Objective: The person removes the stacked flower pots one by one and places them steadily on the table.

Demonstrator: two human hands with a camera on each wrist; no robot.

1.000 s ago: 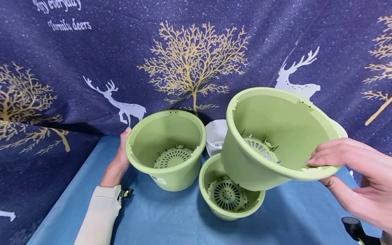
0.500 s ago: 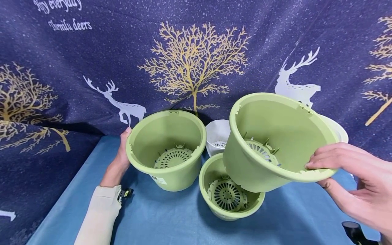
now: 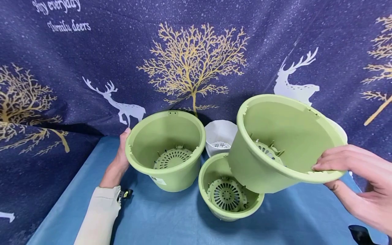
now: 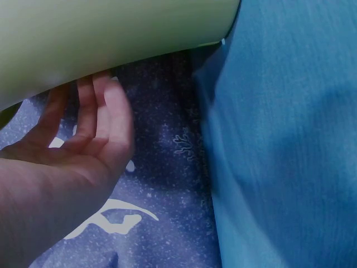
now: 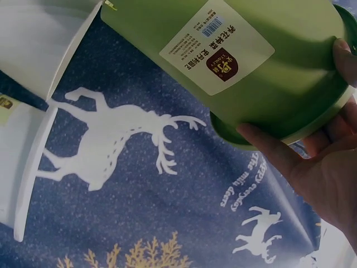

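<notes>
A large green flower pot [image 3: 180, 180] stands on the cloth at left, a white label on its outer side. My left hand [image 3: 121, 154] rests against its left side, and the left wrist view shows the fingers [image 4: 86, 111] touching the wall. At right, my right hand [image 3: 361, 177] pinches the rim of another large green flower pot [image 3: 263, 170], raised and tilted, thumb outside and fingers over the rim. The right wrist view shows a label [image 5: 217, 47] on that pot. A smaller green flower pot [image 3: 214, 207] stands between them, partly hidden by the raised pot.
A white pot [image 3: 219, 132] stands at the back between the green ones. Another white rim [image 3: 340, 131] shows behind the raised pot. Blue cloth [image 3: 159, 217] covers the table. A dark fabric backdrop [image 3: 196, 13] with deer and trees hangs close behind.
My right hand and the flower pot it holds have shifted slightly right and down, so more of the white pot behind shows. The left hand and its flower pot have stayed put.
</notes>
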